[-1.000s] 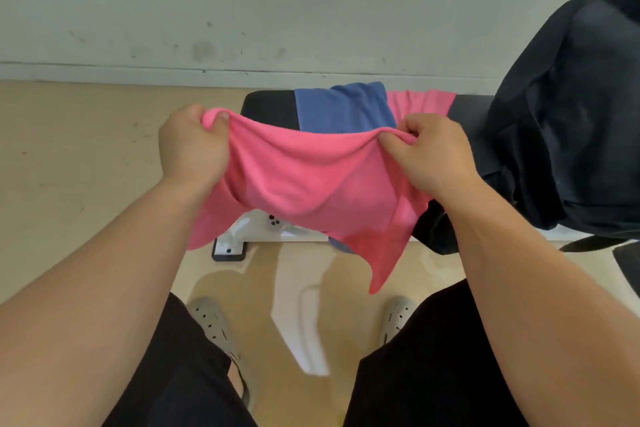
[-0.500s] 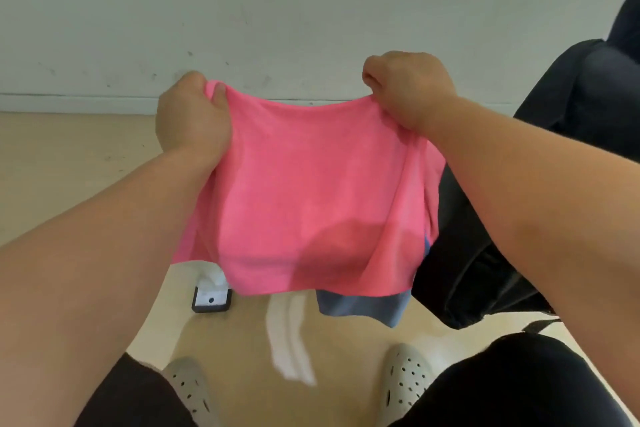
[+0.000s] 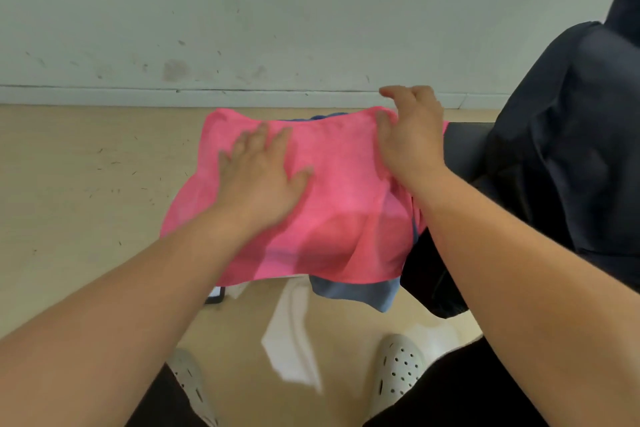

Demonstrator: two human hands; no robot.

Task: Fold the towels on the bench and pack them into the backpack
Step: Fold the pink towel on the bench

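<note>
Grab by its corners the soft, light, floppy-looking pink towel (image 3: 339, 191), spread on the bench (image 3: 464, 146) at 12 o'clock, under a flat, spread left hand (image 3: 259, 180) and, at 1 o'clock, a right hand (image 3: 412, 142) maybe pinching, cannot tell.

The pink towel (image 3: 346, 191) hides most of the blue towel (image 3: 356, 293); the apparent backpack (image 3: 571, 149) runs off-frame.

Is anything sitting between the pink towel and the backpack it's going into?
Nothing visible does. The pink towel lies spread on the bench, with only bare bench seat between it and the black backpack to the right. The backpack's opening is not in view.
</note>
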